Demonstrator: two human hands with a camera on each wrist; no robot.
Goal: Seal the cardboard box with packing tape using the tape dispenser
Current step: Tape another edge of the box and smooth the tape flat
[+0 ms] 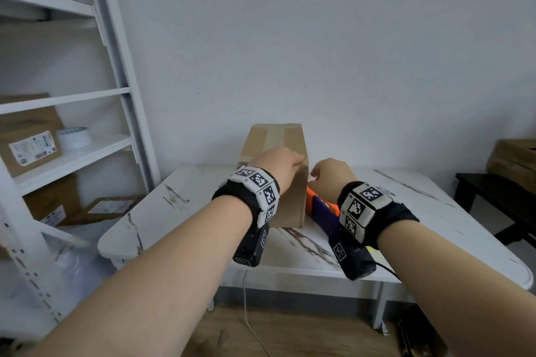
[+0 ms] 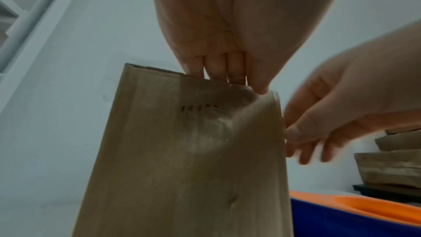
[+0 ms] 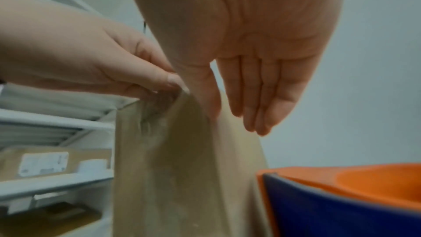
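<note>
A tall cardboard box (image 1: 291,206) stands upright on the white marble table (image 1: 179,211), with a strip of tape (image 1: 275,136) over its top. My left hand (image 1: 282,159) grips the box's top right corner, fingers (image 2: 218,68) over the top edge and thumb on the near face. My right hand (image 1: 330,172) hovers at the box's right side with straight fingers (image 3: 257,100); its thumb is against the box edge. The orange and blue tape dispenser (image 1: 322,206) lies on the table right of the box, under my right wrist, held by neither hand.
A white shelf unit (image 1: 72,153) at the left holds cardboard parcels and a tape roll (image 1: 74,138). At the far right a dark bench (image 1: 493,197) carries stacked cardboard (image 1: 513,159). A cable hangs below the table's front edge.
</note>
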